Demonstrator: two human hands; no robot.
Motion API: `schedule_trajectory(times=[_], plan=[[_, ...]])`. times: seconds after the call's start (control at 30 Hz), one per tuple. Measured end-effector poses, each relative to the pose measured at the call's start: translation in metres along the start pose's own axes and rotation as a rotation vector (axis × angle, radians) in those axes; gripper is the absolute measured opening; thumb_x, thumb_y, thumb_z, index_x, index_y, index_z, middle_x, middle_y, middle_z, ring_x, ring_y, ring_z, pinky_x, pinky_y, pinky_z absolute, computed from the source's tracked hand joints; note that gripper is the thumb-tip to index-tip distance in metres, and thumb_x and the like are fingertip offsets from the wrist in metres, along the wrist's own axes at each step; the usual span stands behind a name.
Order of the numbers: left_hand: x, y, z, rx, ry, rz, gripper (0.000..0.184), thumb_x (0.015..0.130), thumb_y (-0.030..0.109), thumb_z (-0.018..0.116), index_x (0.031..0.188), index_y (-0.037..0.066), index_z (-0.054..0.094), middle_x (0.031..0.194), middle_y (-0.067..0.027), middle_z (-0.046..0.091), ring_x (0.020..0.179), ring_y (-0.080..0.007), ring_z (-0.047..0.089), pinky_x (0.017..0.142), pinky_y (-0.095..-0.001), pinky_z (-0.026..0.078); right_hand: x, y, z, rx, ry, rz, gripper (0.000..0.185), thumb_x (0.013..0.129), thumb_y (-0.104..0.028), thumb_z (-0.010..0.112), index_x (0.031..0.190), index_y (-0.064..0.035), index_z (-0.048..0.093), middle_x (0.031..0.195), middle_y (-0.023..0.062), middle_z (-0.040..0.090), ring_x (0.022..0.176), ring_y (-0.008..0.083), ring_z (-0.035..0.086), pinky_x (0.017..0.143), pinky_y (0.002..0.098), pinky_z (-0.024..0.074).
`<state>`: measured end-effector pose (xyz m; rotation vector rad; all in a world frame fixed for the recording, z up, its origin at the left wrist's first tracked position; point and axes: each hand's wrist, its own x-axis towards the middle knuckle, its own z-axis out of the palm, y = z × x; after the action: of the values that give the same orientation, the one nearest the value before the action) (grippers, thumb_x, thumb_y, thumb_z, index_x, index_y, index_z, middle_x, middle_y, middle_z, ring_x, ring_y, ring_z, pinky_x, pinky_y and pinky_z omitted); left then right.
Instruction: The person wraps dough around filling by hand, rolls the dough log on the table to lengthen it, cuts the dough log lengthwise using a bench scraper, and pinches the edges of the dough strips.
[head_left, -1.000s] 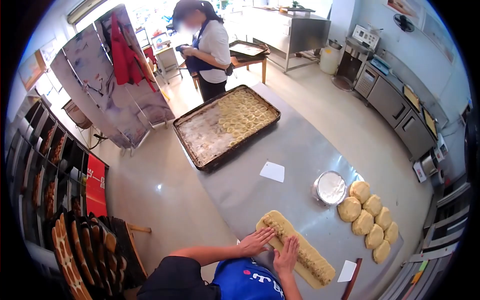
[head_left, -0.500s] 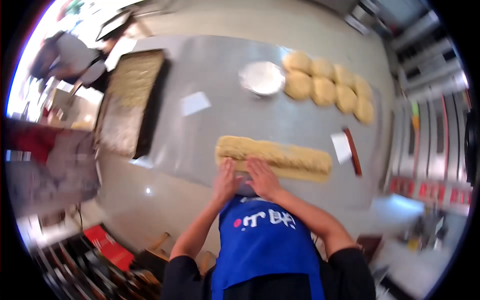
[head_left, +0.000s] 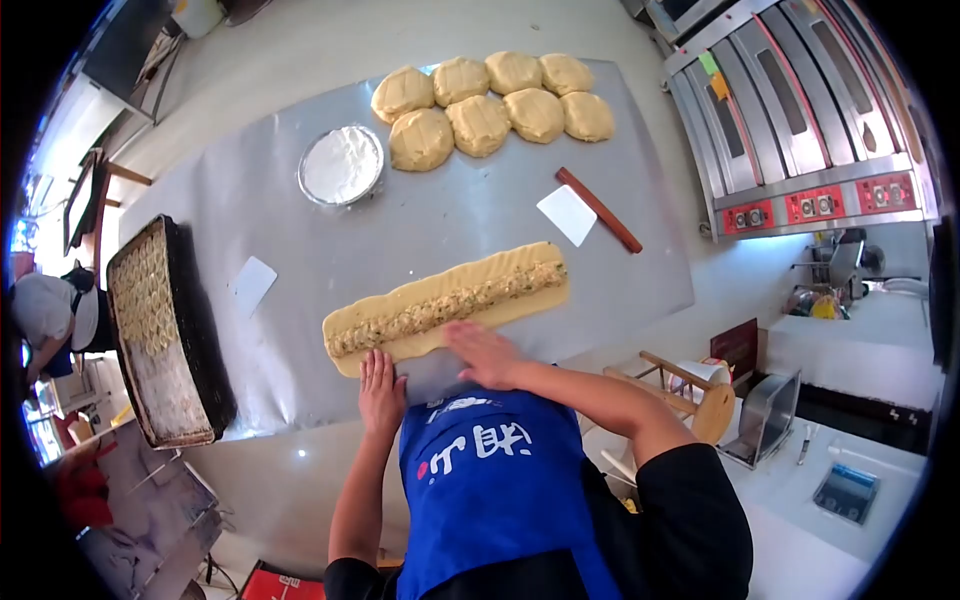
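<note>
A long flat sheet of yellow dough (head_left: 400, 300) lies on the metal table in front of me. Along its length runs a strip of crumbly filling (head_left: 450, 305) with green flecks. My left hand (head_left: 381, 392) rests at the near left edge of the sheet, fingers straight and fingertips on the dough. Near the middle of that same edge is my right hand (head_left: 483, 352), its fingers stretched out and slightly blurred at the tips. Neither hand holds anything.
Several dough mounds (head_left: 478, 125) sit at the back beside a bowl of white powder (head_left: 342, 166). A white scraper (head_left: 567, 215) and a brown stick (head_left: 600, 210) lie right; another white scraper (head_left: 254, 287) lies left, near a baking tray (head_left: 165, 400). A co-worker (head_left: 45, 310) is far left.
My view has turned, so the table appears rotated. My right hand has moved apart from the left, toward the right along the dough's near edge. More of the filling strip now shows.
</note>
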<state>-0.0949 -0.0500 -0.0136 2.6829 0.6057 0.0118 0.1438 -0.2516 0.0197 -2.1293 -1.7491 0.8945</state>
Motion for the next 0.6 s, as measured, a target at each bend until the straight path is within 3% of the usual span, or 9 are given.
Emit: schedule_trajectory(times=[0.13,0.23,0.3,0.37,0.43,0.5,0.57,0.6], plan=[[0.007,0.006,-0.013,-0.086,-0.089,-0.051,0.063,0.104,0.028,0.069,0.156,-0.004,0.052,0.166,-0.0266,0.047,0.159,-0.0440,0.038,0.133,-0.0544,0.027,-0.040,0.040,-0.004,-0.079,0.134,-0.127,0.081,0.105,-0.045,0.062,0.168,0.0002,0.036,0.177,0.0187,0.032,0.167,0.0341,0.022,0.138,0.0477,0.0157],[0.015,0.023,-0.022,-0.083,0.000,0.047,0.063,0.104,0.028,0.068,0.155,-0.005,0.053,0.165,-0.0274,0.049,0.158,-0.0453,0.039,0.133,-0.0544,0.029,-0.070,0.043,-0.025,0.040,0.305,-0.005,0.079,0.105,-0.043,0.063,0.167,-0.0002,0.038,0.176,0.0189,0.034,0.166,0.0354,0.026,0.137,0.0485,0.0200],[0.013,0.033,-0.007,-0.040,0.002,0.071,0.061,0.104,0.029,0.069,0.153,-0.005,0.055,0.164,-0.0272,0.050,0.157,-0.0448,0.041,0.132,-0.0544,0.030,-0.102,0.069,-0.027,-0.076,0.318,0.229,0.078,0.106,-0.043,0.063,0.166,0.0001,0.039,0.174,0.0196,0.038,0.164,0.0364,0.032,0.135,0.0491,0.0246],[0.015,0.037,0.001,0.012,0.012,0.090,0.060,0.104,0.029,0.070,0.152,-0.006,0.056,0.162,-0.0271,0.052,0.156,-0.0442,0.043,0.131,-0.0543,0.031,-0.117,0.101,-0.015,-0.216,0.316,0.157,0.074,0.106,-0.043,0.063,0.162,0.0013,0.045,0.172,0.0200,0.042,0.162,0.0365,0.035,0.134,0.0494,0.0285],[0.018,0.038,-0.006,-0.068,-0.036,0.009,0.060,0.104,0.029,0.069,0.150,-0.007,0.057,0.162,-0.0270,0.053,0.156,-0.0446,0.042,0.132,-0.0549,0.031,-0.123,0.096,-0.023,-0.015,0.354,0.185,0.071,0.106,-0.044,0.064,0.158,0.0017,0.051,0.168,0.0204,0.046,0.161,0.0366,0.037,0.133,0.0491,0.0295],[0.021,0.041,-0.012,-0.099,-0.023,-0.004,0.060,0.104,0.029,0.069,0.150,-0.007,0.058,0.161,-0.0269,0.054,0.157,-0.0452,0.042,0.132,-0.0548,0.030,-0.129,0.096,-0.023,-0.025,0.378,0.210,0.070,0.106,-0.044,0.064,0.157,0.0013,0.052,0.168,0.0201,0.047,0.161,0.0362,0.037,0.133,0.0491,0.0299],[0.020,0.049,-0.009,0.072,-0.119,0.010,0.059,0.105,0.030,0.068,0.151,-0.006,0.058,0.160,-0.0278,0.054,0.156,-0.0456,0.043,0.131,-0.0540,0.031,-0.136,0.109,-0.028,-0.060,0.396,0.224,0.069,0.106,-0.044,0.064,0.156,0.0009,0.054,0.167,0.0198,0.049,0.160,0.0359,0.038,0.133,0.0492,0.0303],[0.019,0.054,-0.006,0.046,-0.030,0.042,0.058,0.106,0.030,0.067,0.150,-0.006,0.059,0.158,-0.0283,0.056,0.154,-0.0455,0.046,0.130,-0.0543,0.034,-0.139,0.111,-0.028,-0.043,0.405,0.207,0.068,0.106,-0.044,0.064,0.155,0.0013,0.054,0.166,0.0202,0.049,0.160,0.0361,0.038,0.132,0.0491,0.0308]])
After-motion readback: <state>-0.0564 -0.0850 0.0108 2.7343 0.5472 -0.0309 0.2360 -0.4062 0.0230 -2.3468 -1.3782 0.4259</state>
